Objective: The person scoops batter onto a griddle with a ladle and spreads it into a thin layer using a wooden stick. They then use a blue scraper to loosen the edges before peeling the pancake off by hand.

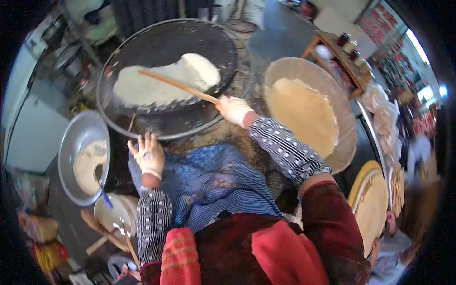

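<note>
My right hand (233,110), in a pale glove, grips the end of a wooden stick (183,87). The stick reaches leftward over pale batter (156,88) spread unevenly on a round black griddle (175,38). At the griddle's upper right the batter forms a thicker white mound. My left hand (149,154), also gloved, is at the griddle's near rim with its fingers spread and holds nothing.
A metal bowl (66,161) of batter with a blue-handled ladle stands left, above a bucket (114,209). Right are a covered round tray (349,137) with a flatbread, stacked flatbreads (373,209) and a wooden table (339,52). Another person's hand (391,223) is lower right.
</note>
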Tool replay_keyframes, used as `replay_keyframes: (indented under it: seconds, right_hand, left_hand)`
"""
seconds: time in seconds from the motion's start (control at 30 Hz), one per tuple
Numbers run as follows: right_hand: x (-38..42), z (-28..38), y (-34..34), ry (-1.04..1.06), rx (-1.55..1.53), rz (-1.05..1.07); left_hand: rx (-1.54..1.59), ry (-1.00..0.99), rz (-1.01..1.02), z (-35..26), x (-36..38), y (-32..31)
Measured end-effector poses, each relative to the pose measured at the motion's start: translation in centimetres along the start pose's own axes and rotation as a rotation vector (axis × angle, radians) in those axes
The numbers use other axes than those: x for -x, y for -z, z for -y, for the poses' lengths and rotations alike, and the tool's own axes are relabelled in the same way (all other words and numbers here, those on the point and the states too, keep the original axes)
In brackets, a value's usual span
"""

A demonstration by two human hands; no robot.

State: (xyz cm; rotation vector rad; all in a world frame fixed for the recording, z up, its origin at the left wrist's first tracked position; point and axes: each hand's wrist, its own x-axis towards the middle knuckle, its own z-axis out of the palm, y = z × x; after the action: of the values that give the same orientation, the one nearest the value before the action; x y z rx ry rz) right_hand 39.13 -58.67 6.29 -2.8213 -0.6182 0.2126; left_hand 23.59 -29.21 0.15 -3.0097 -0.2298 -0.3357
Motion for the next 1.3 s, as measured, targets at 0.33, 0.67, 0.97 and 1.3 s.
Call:
replay_keyframes:
  seconds: [0.33, 0.67, 0.97, 1.3]
  right_hand:
    - [-1.1, -2.5, -2.5, -0.231, 0.117, -0.024]
    - [-2.4, -3.3, -3.8, -0.165, 0.193, -0.051]
    - [-1.8, -4.6, -2.6, -0.222, 0.174, -0.125]
    - [-1.6, -8.1, -4.2, -0.181, 0.223, -0.144]
  left_hand:
    - [-0.142, 0.227, 0.281, 2.5, -1.6, -0.8]
    - [0.152, -0.086, -0.047, -8.0, 0.8, -1.3]
    - [0.061, -0.035, 0.052, -5.7, 0.8, -2.2]
    - [0.017, 0.049, -0.066, -1.6, 0.6, -2.2]
